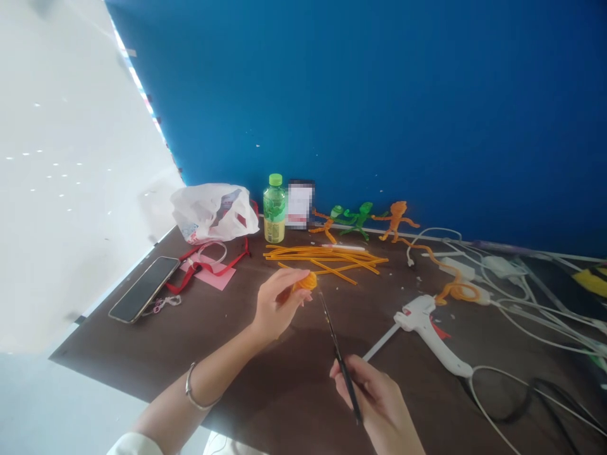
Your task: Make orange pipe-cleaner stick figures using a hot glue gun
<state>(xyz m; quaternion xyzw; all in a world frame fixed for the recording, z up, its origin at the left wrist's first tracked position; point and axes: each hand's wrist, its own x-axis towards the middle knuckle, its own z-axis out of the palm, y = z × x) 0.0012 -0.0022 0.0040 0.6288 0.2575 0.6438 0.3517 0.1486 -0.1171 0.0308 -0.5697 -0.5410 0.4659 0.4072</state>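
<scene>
My left hand point(277, 303) pinches a small coiled orange pipe cleaner piece point(307, 280) above the dark brown table point(227, 354). My right hand point(379, 398) grips black scissors point(337, 344), whose blades point up toward the orange coil, the tips just below it. A silver bracelet point(195, 393) sits on my left wrist. Behind the coil lies a loose pile of orange pipe cleaners point(327, 258).
A white glue gun point(429, 332) with its cord lies to the right among white cables point(521, 297). Pipe cleaner figures point(365, 220) lean on the blue wall. A green bottle point(274, 208), a plastic bag point(213, 212), a phone point(145, 289) and a red lanyard point(208, 262) sit at left.
</scene>
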